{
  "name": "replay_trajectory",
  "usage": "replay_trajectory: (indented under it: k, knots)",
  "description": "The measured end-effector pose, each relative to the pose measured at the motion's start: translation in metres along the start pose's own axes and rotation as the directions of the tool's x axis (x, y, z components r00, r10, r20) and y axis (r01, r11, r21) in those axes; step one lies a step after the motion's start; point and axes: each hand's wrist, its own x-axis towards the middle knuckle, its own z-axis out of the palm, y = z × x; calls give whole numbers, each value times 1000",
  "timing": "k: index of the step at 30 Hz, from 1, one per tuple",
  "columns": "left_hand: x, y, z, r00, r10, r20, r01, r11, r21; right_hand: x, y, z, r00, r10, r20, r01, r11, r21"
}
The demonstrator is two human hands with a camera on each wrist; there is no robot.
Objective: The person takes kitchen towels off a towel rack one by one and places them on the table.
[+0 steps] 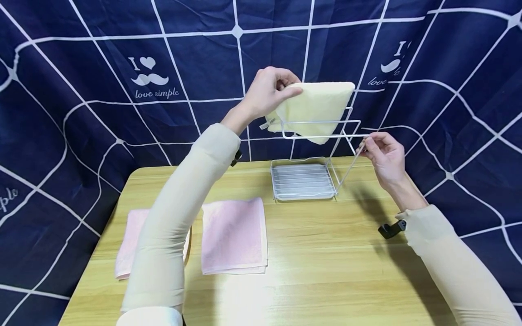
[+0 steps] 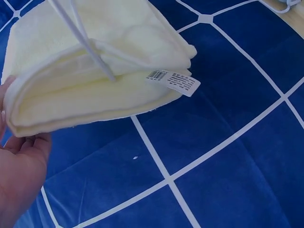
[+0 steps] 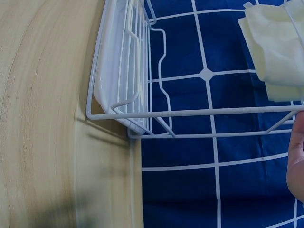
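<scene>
My left hand [image 1: 271,93] pinches the top left corner of a folded pale yellow towel [image 1: 318,106], thumb on the near side. The towel hangs among the top bars of a white wire rack [image 1: 346,136]; a printed label [image 2: 178,83] sticks out from its layers in the left wrist view. My right hand [image 1: 385,156] holds the rack at its upper right front corner, where the top bar meets a slanting post. Only part of that hand shows in the right wrist view, at the right edge. A white tray [image 1: 303,194] with wires over it forms the rack's base.
Two folded pink towels lie on the wooden table [image 1: 326,262]: one towel [image 1: 234,240] left of centre, the other towel [image 1: 132,231] farther left, partly behind my left sleeve [image 1: 171,217]. A dark blue curtain [image 1: 204,72] with white lines hangs behind the table and along its sides.
</scene>
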Motion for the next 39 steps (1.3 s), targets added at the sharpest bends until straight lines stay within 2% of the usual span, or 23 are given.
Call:
replay_trajectory:
  k: [5,12,22,28,39]
  knots:
    - [-5,5,-5,1000,3,-3,-3,1000,-14,-1,-1,2,1000,12,-11,-13,1000,-4]
    - [-8,8,-11,1000,-6,-19,5,1000,-17,0,-2,3,1000,14,22,-16,994,111]
    - [-5,13,-24,996,-6,-89,3,999,-35,0,-1,3,1000,14,21,-17,994,107]
    - [-5,19,-35,992,-19,-127,9,997,-79,1,-1,3,1000,14,21,-17,993,116]
    - [-14,30,-58,982,-57,-181,32,990,-134,2,-1,2,1000,9,21,-11,994,106]
